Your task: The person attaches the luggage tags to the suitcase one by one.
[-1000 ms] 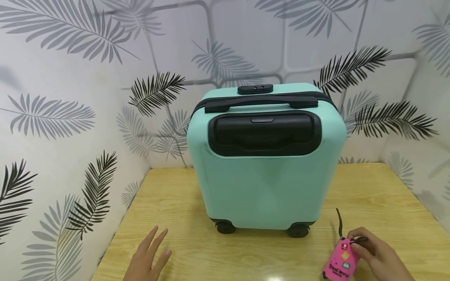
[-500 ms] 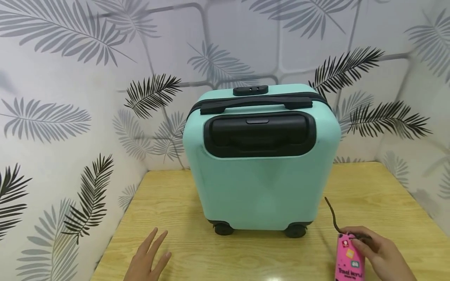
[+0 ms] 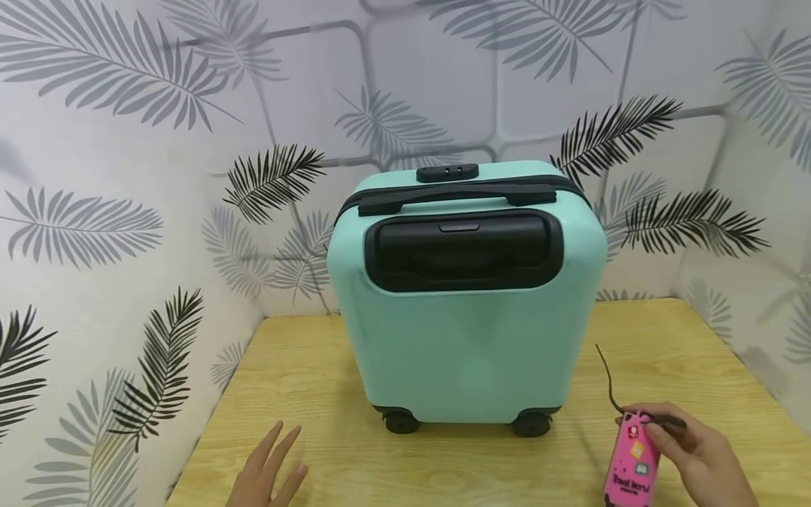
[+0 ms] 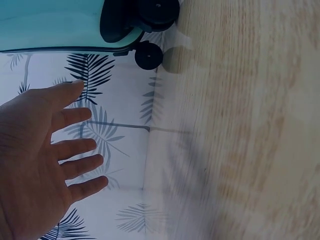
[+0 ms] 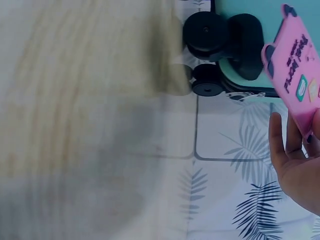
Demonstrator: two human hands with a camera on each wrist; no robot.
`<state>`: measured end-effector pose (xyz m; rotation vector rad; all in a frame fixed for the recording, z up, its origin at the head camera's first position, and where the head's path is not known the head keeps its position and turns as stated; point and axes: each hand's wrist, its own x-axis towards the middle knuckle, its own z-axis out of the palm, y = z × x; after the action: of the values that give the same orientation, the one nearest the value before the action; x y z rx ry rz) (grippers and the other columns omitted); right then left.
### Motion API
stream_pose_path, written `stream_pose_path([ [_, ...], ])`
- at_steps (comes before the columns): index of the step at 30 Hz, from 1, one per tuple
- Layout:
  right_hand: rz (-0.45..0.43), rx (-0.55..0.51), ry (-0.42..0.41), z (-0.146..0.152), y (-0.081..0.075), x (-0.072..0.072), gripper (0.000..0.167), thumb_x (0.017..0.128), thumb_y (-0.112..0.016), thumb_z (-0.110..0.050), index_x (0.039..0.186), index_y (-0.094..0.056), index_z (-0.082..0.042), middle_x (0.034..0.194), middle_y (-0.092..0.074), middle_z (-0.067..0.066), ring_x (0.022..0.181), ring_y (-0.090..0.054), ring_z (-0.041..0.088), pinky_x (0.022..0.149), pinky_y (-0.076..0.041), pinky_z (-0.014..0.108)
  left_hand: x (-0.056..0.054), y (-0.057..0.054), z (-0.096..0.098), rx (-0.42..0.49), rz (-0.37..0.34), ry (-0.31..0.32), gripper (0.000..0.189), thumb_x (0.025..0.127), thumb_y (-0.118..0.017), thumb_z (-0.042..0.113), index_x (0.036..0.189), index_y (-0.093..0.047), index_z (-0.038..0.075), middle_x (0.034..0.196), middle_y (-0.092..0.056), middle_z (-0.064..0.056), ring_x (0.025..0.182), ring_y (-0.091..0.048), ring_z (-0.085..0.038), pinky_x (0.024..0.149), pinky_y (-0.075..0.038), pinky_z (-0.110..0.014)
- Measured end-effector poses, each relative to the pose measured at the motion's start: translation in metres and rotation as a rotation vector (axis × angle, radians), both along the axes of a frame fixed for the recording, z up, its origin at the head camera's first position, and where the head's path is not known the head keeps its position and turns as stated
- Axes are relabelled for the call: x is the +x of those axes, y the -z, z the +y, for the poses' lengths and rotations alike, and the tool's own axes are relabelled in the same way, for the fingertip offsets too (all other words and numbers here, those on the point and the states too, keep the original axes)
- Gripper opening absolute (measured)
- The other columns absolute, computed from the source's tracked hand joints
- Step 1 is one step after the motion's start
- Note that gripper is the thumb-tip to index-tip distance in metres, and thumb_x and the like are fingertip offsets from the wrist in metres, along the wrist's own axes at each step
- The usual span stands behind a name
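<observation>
A pink luggage tag [image 3: 631, 461] with small printed stickers and lettering is pinched at its top end by my right hand [image 3: 700, 451]. Its dark cord [image 3: 610, 380] sticks up and away, toward the suitcase. In the right wrist view the luggage tag [image 5: 295, 65] overlaps the suitcase, and my right hand [image 5: 300, 165] shows only in part. My left hand [image 3: 262, 472] hovers at the lower left, fingers spread, holding nothing. The left wrist view shows that left hand [image 4: 45, 150] with straight fingers below the suitcase corner. A mint-green suitcase [image 3: 469, 352] stands upright between the hands, beyond them.
The suitcase has a black top carry handle [image 3: 456, 193], a recessed black pull handle [image 3: 465, 250] and a combination lock [image 3: 447, 172]. Its black wheels [image 3: 532, 424] rest on the wood-grain table [image 3: 298, 380]. Leaf-patterned walls [image 3: 158, 162] enclose the table's back and sides.
The right hand has shifted the luggage tag slightly right, and the tag has turned more upright. The left hand stays nearly still. The whole head view has shifted a little.
</observation>
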<state>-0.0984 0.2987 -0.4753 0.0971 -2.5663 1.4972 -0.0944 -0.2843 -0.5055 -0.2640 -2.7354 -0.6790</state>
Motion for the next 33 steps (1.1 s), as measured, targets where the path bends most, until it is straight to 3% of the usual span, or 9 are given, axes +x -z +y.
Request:
stream_pose_path([
  [7, 0.08, -0.03, -0.009, 0.002, -0.01, 0.003, 0.025, 0.111, -0.048, -0.009, 0.13, -0.059, 0.002, 0.109, -0.072, -0.019, 0.092, -0.069, 0.002, 0.069, -0.057, 0.024, 0.002, -0.001, 0.001, 0.007, 0.016, -0.006, 0.051, 0.1, -0.07, 0.024, 0.147, -0.056, 0.008, 0.149, -0.049, -0.031, 0.123, -0.055, -0.06, 0.081, -0.051, -0.075],
  [12, 0.144, -0.016, 0.046, 0.002, -0.019, 0.004, 0.021, 0.11, -0.048, -0.007, 0.126, -0.061, 0.0, 0.107, -0.071, -0.023, 0.088, -0.066, 0.0, 0.067, -0.054, 0.02, 0.001, -0.001, 0.003, 0.015, 0.007, 0.001, 0.051, 0.101, -0.068, 0.026, 0.147, -0.056, 0.008, 0.15, -0.049, -0.031, 0.124, -0.055, -0.06, 0.082, -0.051, -0.075],
  [17, 0.188, -0.003, 0.093, 0.001, -0.032, 0.004, 0.023, 0.11, -0.05, -0.009, 0.126, -0.063, 0.0, 0.112, -0.07, -0.026, 0.097, -0.064, -0.008, 0.073, -0.051, 0.011, 0.001, 0.001, 0.004, 0.016, 0.016, -0.001, 0.05, 0.101, -0.068, 0.025, 0.147, -0.057, 0.008, 0.149, -0.049, -0.031, 0.123, -0.055, -0.06, 0.081, -0.051, -0.074],
  [21, 0.251, 0.005, 0.085, -0.002, -0.047, 0.005, 0.025, 0.11, -0.049, -0.008, 0.13, -0.061, 0.002, 0.118, -0.071, -0.023, 0.106, -0.063, -0.009, 0.083, -0.048, 0.005, 0.001, 0.002, 0.004, 0.013, 0.032, -0.009, 0.05, 0.1, -0.069, 0.024, 0.146, -0.057, 0.008, 0.149, -0.05, -0.031, 0.122, -0.056, -0.059, 0.081, -0.052, -0.073],
  [27, 0.373, -0.044, -0.003, -0.01, -0.072, 0.004, 0.029, 0.108, -0.045, 0.003, 0.133, -0.06, 0.007, 0.124, -0.074, -0.006, 0.118, -0.064, 0.0, 0.093, -0.049, 0.009, 0.0, 0.003, 0.005, 0.011, 0.046, 0.0, 0.05, 0.1, -0.07, 0.023, 0.146, -0.057, 0.008, 0.149, -0.05, -0.031, 0.123, -0.056, -0.06, 0.082, -0.051, -0.075],
  [33, 0.459, -0.234, -0.126, -0.014, -0.09, 0.004, 0.03, 0.105, -0.043, 0.014, 0.132, -0.056, 0.016, 0.121, -0.076, 0.004, 0.106, -0.071, 0.012, 0.091, -0.053, 0.015, -0.001, 0.001, 0.005, 0.01, 0.042, 0.002, 0.051, 0.1, -0.07, 0.023, 0.147, -0.057, 0.008, 0.149, -0.05, -0.031, 0.123, -0.056, -0.06, 0.082, -0.051, -0.074],
])
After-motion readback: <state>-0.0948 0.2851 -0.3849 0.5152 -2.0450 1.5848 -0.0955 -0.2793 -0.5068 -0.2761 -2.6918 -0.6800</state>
